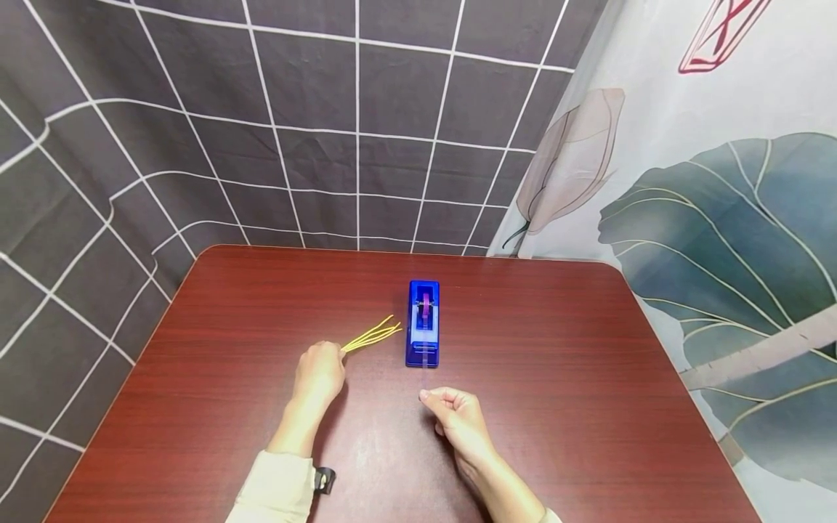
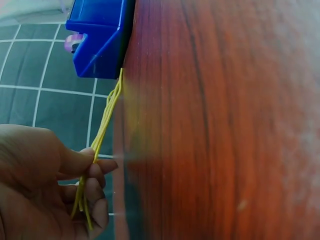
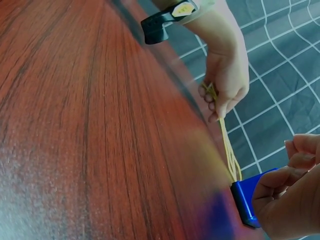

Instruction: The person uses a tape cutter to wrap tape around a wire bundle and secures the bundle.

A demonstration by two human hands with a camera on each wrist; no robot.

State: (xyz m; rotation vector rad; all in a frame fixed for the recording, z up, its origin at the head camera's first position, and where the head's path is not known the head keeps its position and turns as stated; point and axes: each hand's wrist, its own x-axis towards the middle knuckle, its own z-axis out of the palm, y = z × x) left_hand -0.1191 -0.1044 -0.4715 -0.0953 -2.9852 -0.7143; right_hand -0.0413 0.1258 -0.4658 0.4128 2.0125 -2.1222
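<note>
My left hand (image 1: 320, 374) pinches a small bundle of thin yellow cords (image 1: 373, 336) between thumb and fingers. In the left wrist view the cords (image 2: 106, 117) run out past the fingertips toward the dispenser, and their other ends hang down over the palm. A blue tape dispenser (image 1: 413, 319) with a pinkish-purple roll (image 1: 426, 305) stands on the table, just right of the cord ends. From its front edge a strip of clear tape (image 1: 425, 374) stretches toward me. My right hand (image 1: 461, 425) pinches the end of that strip between thumb and forefinger, in front of the dispenser.
The reddish-brown wooden table (image 1: 556, 341) has rounded far corners. Behind it hangs a dark grey curtain (image 1: 314, 87) with a white grid, and a white leaf-patterned curtain (image 1: 719, 218) is at the right. A black band (image 1: 324, 480) is on my left wrist.
</note>
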